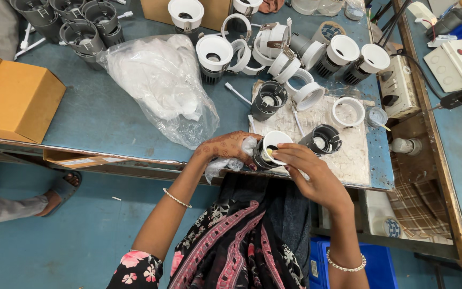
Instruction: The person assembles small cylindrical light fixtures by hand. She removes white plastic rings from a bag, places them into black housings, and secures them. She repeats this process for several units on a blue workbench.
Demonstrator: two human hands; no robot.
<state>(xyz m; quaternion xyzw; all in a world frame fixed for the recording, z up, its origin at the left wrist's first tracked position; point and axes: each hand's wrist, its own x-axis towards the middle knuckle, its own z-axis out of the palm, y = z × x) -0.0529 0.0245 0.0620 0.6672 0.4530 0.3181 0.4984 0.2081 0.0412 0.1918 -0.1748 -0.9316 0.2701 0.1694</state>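
- Downlight housing [270, 149], a dark finned body with a white round trim on top, sits at the near edge of the tabletop [108, 115], held between both our hands just above our lap.
- Our left hand [230, 148] is curled closed around the housing's side, with a crumpled bit of clear plastic wrap [225, 164] pinched against it; this grip seems to steady the piece.
- Our right hand [308, 172] reaches in from the other side, its fingers [290, 155] bent and pressed to the white trim's rim, partly closed on it, as if seating or turning the ring.
- Just beside it, on a white worn mat [348, 155], lie a second dark housing [322, 140] and a loose white ring [348, 111], within easy reach.
- Farther back we see a cluster of finished white-trimmed lamps [274, 45] and a large clear plastic bag [164, 85] of white wrapping.
- Off to the left stand cardboard boxes [17, 99], well apart from the work.
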